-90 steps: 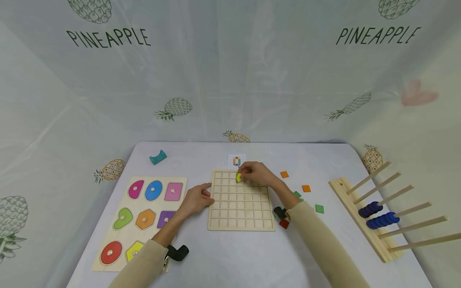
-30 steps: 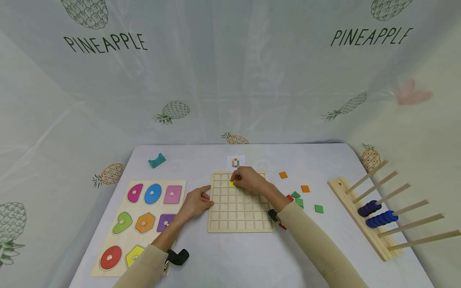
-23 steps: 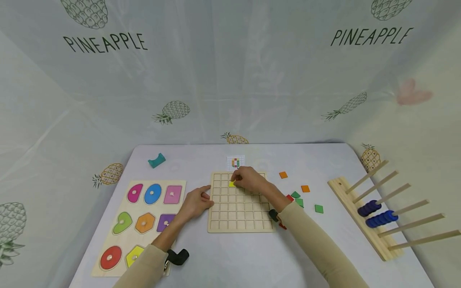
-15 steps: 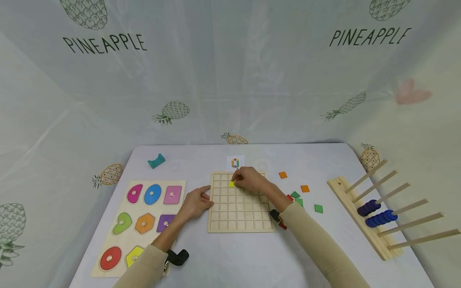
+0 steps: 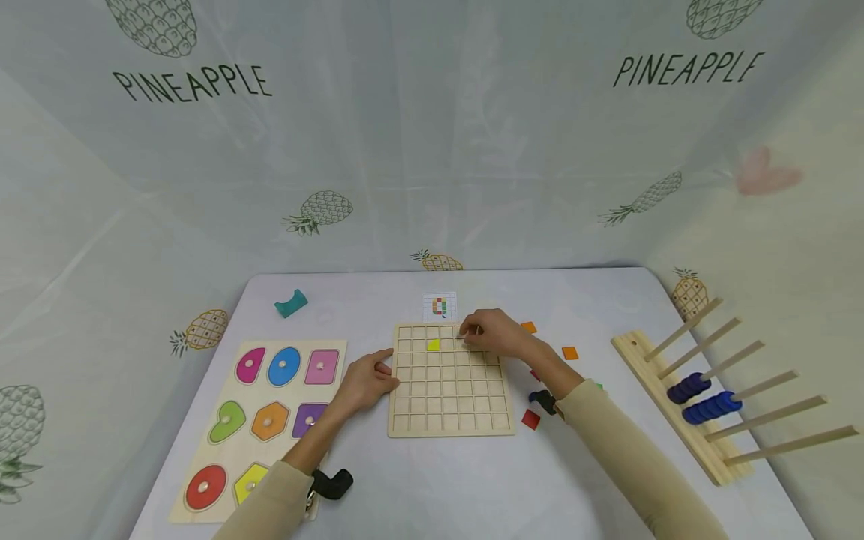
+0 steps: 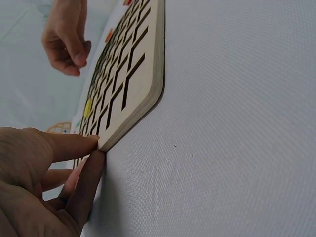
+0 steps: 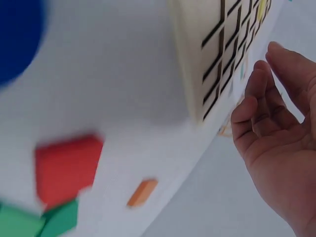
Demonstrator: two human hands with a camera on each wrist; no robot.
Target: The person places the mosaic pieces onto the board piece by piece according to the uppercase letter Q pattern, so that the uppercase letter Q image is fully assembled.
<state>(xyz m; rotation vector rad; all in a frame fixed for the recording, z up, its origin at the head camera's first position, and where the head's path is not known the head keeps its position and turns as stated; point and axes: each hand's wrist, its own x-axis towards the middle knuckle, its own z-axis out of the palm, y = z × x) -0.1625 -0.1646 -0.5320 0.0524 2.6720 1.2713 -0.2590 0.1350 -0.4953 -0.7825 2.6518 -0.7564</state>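
Note:
The square wooden grid board (image 5: 451, 405) lies on the table between my two hands. On one of its upper cells lies a yellow tile (image 5: 433, 345). My left hand (image 5: 367, 382) rests at the board's left edge; in the left wrist view, its thumb and a fairly straight finger (image 6: 74, 145) touch that edge. Over the board's upper right part hovers my right hand (image 5: 496, 332), fingers loosely bent, with nothing visible between the fingertips in the right wrist view. A small pattern card (image 5: 439, 306) sits just behind the board.
Right of the board lie loose tiles: a red one (image 5: 531, 419), an orange one (image 5: 570, 352) and others partly under the right forearm. A wooden peg rack (image 5: 668, 405) with blue rings stands farther right. At left are a knobbed shape puzzle (image 5: 226, 375) and a teal piece (image 5: 292, 303).
My right hand first carried the yellow tile leftward to the board's upper cells, then let it go and moved right. The left hand has stayed at the board's edge.

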